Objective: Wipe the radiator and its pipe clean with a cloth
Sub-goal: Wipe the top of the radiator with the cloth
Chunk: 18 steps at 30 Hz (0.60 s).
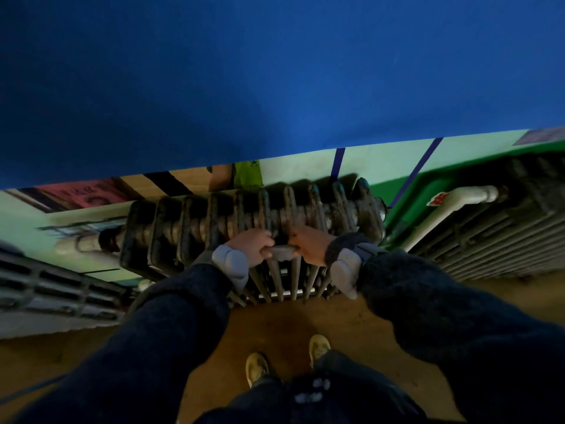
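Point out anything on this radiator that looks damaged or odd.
The radiator looks neglected: its top ribs are dark with grime and patchy paint, worst at the right end. A red sticker sits oddly on the white pipe beside it. The left hand and right hand grip the cloth normally.

Seen from above, a person's left hand [252, 243] and right hand [309, 245] grip a grey cloth [282, 251] stretched between them against the fins of a dark, grimy radiator [214, 221]. A white pipe [467, 195] runs off to the right above the brown floor [336, 316].
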Available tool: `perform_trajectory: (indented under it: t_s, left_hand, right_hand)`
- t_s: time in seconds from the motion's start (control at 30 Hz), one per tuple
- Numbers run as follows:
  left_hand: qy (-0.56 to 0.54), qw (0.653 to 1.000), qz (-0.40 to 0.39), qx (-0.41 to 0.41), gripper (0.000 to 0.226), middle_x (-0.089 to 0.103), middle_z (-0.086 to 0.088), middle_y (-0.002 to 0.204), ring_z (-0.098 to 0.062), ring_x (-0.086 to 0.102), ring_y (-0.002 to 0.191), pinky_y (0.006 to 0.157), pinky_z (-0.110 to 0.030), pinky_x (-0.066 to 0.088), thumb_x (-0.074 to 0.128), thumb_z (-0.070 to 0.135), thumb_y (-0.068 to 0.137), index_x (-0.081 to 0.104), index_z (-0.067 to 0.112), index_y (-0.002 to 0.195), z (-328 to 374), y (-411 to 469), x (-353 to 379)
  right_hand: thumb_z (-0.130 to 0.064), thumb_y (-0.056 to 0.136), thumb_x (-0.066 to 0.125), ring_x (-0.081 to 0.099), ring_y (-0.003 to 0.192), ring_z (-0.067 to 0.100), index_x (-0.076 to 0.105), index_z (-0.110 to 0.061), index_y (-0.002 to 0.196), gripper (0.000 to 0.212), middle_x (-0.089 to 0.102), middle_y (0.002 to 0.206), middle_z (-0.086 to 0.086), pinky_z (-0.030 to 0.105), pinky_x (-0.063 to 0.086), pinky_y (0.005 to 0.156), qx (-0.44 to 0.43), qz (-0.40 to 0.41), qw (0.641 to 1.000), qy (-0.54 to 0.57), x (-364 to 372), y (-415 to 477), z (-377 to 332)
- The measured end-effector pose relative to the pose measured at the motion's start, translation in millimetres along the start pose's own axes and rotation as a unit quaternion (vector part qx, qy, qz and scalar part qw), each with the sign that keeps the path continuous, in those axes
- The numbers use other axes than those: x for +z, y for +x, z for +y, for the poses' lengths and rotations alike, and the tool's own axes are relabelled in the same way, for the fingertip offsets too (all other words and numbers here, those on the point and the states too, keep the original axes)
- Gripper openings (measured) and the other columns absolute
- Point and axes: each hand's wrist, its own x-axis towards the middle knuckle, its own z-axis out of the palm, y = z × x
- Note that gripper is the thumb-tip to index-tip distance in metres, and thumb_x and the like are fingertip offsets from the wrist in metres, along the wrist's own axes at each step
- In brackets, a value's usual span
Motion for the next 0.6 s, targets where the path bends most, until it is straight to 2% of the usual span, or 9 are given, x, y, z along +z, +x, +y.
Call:
perform_trajectory:
  t_s: [0.07, 0.17, 0.3, 0.37, 0.4, 0.47, 0.6]
  left_hand:
    - [0.009, 0.999, -0.037, 0.008, 0.024, 0.054, -0.014, 0.116, -0.025, 0.051, 0.108, 0.087, -0.028, 0.035, 0.045, 0.014, 0.097, 0.060, -0.002, 0.106, 6, 0, -1]
    - [-0.005, 1.000, -0.013, 0.005, 0.013, 0.054, -0.014, 0.111, -0.026, 0.052, 0.105, 0.080, -0.029, 0.036, 0.047, 0.014, 0.096, 0.056, 0.007, 0.088, 10, 8, -10]
    - [-0.020, 0.998, 0.065, 0.007, 0.030, 0.046, -0.010, 0.089, -0.028, 0.049, 0.093, 0.071, -0.028, 0.028, 0.043, 0.010, 0.096, 0.039, 0.009, 0.066, 12, 22, -39]
    - [-0.005, 0.992, 0.124, 0.002, 0.024, 0.047, -0.015, 0.104, -0.029, 0.048, 0.101, 0.073, -0.029, 0.029, 0.038, 0.010, 0.099, 0.047, 0.005, 0.077, 16, 35, -55]
    - [0.015, 0.987, 0.158, -0.001, 0.021, 0.045, -0.015, 0.117, -0.029, 0.045, 0.109, 0.078, -0.032, 0.033, 0.036, 0.011, 0.100, 0.054, 0.002, 0.092, 17, 42, -60]
    - [0.051, 0.978, 0.202, -0.023, 0.025, 0.038, -0.012, 0.133, -0.026, 0.035, 0.124, 0.087, -0.034, 0.038, 0.035, 0.011, 0.100, 0.053, 0.002, 0.115, 19, 57, -67]
    - [0.078, 0.973, 0.210, -0.063, 0.035, 0.031, -0.010, 0.141, -0.023, 0.026, 0.134, 0.094, -0.035, 0.039, 0.036, 0.008, 0.098, 0.046, 0.011, 0.131, 22, 79, -71]
  right_hand:
    - [-0.012, 0.097, 0.043, 0.054, 0.103, 0.026, 0.056, 0.003, 0.116, 0.027, 0.057, 0.118, 0.017, 0.024, 0.037, 0.081, 0.010, -0.049, 0.998, 0.026, -3, -7, 1]
    - [-0.012, 0.097, 0.045, 0.056, 0.090, 0.023, 0.057, 0.002, 0.115, 0.026, 0.060, 0.113, 0.018, 0.019, 0.039, 0.070, 0.028, -0.031, 0.997, 0.070, -14, -13, 12]
    - [-0.011, 0.096, 0.046, 0.053, 0.107, 0.028, 0.059, 0.001, 0.114, 0.025, 0.053, 0.117, 0.017, 0.023, 0.034, 0.082, 0.035, 0.055, 0.996, 0.064, -43, -10, 33]
    - [-0.006, 0.095, 0.045, 0.051, 0.109, 0.030, 0.060, 0.001, 0.115, 0.025, 0.052, 0.118, 0.019, 0.025, 0.032, 0.087, 0.036, 0.108, 0.992, 0.060, -60, -3, 48]
    - [-0.003, 0.094, 0.044, 0.050, 0.110, 0.031, 0.059, 0.000, 0.117, 0.027, 0.051, 0.118, 0.020, 0.026, 0.031, 0.089, 0.039, 0.130, 0.989, 0.057, -67, 2, 55]
    - [0.001, 0.093, 0.043, 0.048, 0.112, 0.033, 0.057, 0.000, 0.121, 0.032, 0.049, 0.121, 0.021, 0.027, 0.030, 0.090, 0.046, 0.162, 0.985, 0.049, -78, 10, 65]
    - [0.006, 0.089, 0.043, 0.044, 0.122, 0.030, 0.057, -0.006, 0.125, 0.040, 0.046, 0.135, 0.016, 0.024, 0.028, 0.096, 0.038, 0.190, 0.980, 0.037, -87, 25, 81]
